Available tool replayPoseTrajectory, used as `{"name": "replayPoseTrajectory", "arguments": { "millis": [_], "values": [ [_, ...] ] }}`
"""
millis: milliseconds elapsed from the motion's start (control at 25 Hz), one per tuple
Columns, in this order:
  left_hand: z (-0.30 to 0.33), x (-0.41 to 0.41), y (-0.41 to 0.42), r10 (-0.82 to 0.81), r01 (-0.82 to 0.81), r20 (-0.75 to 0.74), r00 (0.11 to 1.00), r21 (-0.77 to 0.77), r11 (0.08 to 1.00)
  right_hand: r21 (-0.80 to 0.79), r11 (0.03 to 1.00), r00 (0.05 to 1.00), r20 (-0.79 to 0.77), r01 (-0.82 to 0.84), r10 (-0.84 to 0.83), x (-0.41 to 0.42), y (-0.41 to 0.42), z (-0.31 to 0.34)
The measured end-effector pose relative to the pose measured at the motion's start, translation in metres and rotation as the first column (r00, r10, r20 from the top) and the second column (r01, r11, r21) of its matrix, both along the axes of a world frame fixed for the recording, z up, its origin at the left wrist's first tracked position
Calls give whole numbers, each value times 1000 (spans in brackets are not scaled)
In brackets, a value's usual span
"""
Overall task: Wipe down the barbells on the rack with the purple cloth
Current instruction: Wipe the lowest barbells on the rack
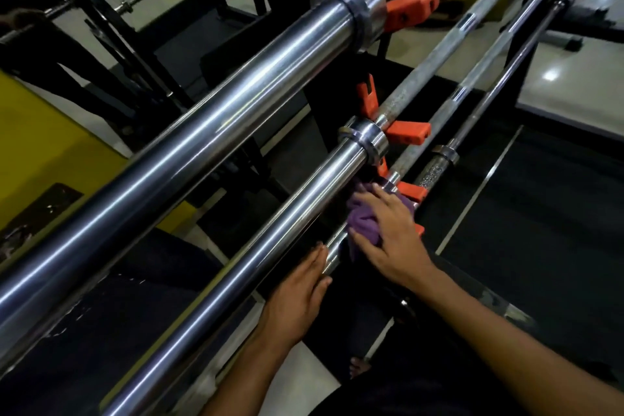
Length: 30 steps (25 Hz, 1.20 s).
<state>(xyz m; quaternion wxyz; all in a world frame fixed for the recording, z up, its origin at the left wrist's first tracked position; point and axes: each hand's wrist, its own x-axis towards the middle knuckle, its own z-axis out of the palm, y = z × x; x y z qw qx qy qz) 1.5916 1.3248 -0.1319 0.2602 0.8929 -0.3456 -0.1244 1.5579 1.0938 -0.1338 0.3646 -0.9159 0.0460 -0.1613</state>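
Three barbells run near-left to far-right. Your top barbell [189, 132] sits left, the middle barbell [270, 230] right of it, the lowest barbell [334, 253] right again. Your right hand [391, 236] presses the cloth [363, 223] on the lowest one, your left hand [297, 294] just nearer. Rack hooks [408, 132] sit at the collars.

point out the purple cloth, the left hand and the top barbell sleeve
purple cloth [363, 224], head view, bunched folds showing between the fingers
left hand [297, 294], head view, back of the hand
top barbell sleeve [202, 125], head view, middle of the shiny sleeve
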Motion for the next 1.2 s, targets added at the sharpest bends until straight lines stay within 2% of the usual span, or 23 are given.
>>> {"name": "replayPoseTrajectory", "arguments": {
  "millis": [40, 80, 160, 280, 320, 360, 440, 480, 520, 600, 640, 680, 760, 800, 840, 920, 1000, 1080, 1200],
  "values": [
    [1, -2, 5, -9, 9, 10, 1000, 15, 1000, -182, 983, 1000, -23, -20, 16, 8, 3, -16],
    [2, -5, 10, -21, 20, 23, 1000, 31, 999, -286, 958, 999, -20, -38, 34, 14, 2, -30],
    [0, -12, 22, -49, 47, 46, 998, 45, 998, -283, 959, 1000, 24, 9, -3, 18, 5, -42],
    [-7, -16, 32, -38, 35, 97, 995, 32, 999, -195, 966, 986, 14, 167, -168, 23, 40, -29],
    [-9, -16, 34, -26, 23, 120, 992, 26, 999, -219, 967, 992, 24, 128, -126, 22, 52, -27],
    [-11, -15, 34, -12, 11, 126, 992, 12, 1000, -272, 962, 998, 57, 25, -10, 21, 55, -28],
    [-9, -16, 33, -6, 6, 108, 994, -3, 1000, -392, 902, 967, 98, -180, 236, 23, 25, -30],
    [-9, -16, 32, -9, 10, 102, 995, -2, 1000, -436, 879, 957, 112, -195, 268, 29, 3, -30],
    [-8, -17, 32, -12, 12, 100, 995, 0, 1000, -456, 875, 965, 113, -159, 235, 36, -10, -30],
    [-8, -17, 32, -18, 19, 110, 994, 1, 1000, -375, 927, 995, 96, 3, 36, 35, 0, -35],
    [-9, -15, 32, -19, 19, 121, 992, -5, 1000, -336, 941, 995, 101, 34, 0, 33, 17, -37],
    [-10, -14, 32, -18, 20, 129, 991, -13, 1000, -327, 945, 990, 130, -17, 63, 29, 28, -42],
    [-11, -14, 32, -19, 22, 121, 993, -23, 1000, -421, 866, 921, 153, -268, 359, 23, 18, -49],
    [-11, -14, 33, -20, 23, 108, 994, -27, 999, -485, 810, 888, 131, -331, 441, 26, -1, -44],
    [-11, -15, 33, -22, 25, 99, 995, -32, 999, -526, 787, 892, 111, -322, 439, 34, -18, -39],
    [-10, -15, 32, -24, 26, 99, 995, -16, 1000, -460, 868, 969, 61, -185, 239, 44, -20, -30],
    [-11, -14, 32, -13, 13, 107, 994, 2, 1000, -305, 952, 998, 35, -35, 48, 41, 14, -25],
    [-10, -14, 32, -13, 13, 96, 995, 7, 1000, -154, 984, 994, 40, -91, 98, 25, 34, -31],
    [-8, -13, 32, -21, 22, 65, 998, -6, 1000, 62, 967, 969, 47, -247, 244, -14, 21, -35]
  ]
}}
